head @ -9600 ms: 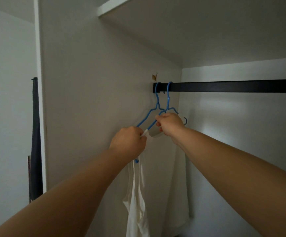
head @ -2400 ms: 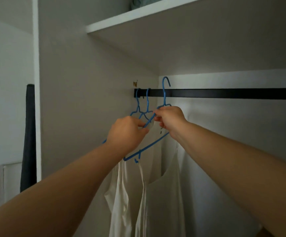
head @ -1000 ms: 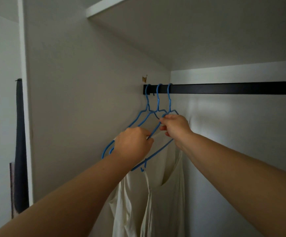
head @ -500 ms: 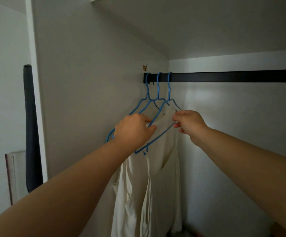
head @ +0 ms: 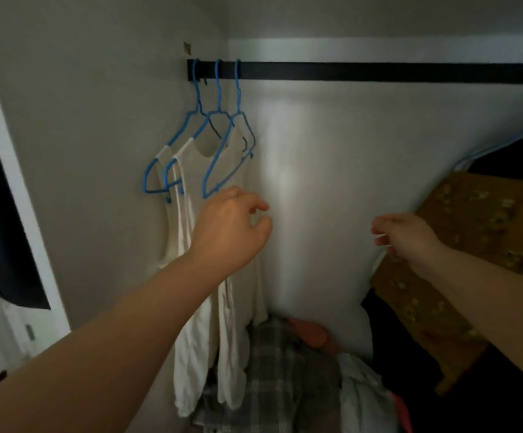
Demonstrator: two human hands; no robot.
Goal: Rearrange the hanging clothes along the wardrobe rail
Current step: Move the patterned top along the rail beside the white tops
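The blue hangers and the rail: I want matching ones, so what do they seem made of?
The blue hangers look like thin wire with a smooth blue coating, judging by their slim bent outlines. The rail looks like a flat matte black bar, probably painted metal; the finish alone leaves that open.

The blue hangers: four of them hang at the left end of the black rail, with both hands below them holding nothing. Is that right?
Not quite. The head view shows three blue hangers, not four, at the left end of the rail. The left hand and right hand are indeed below them, holding nothing.
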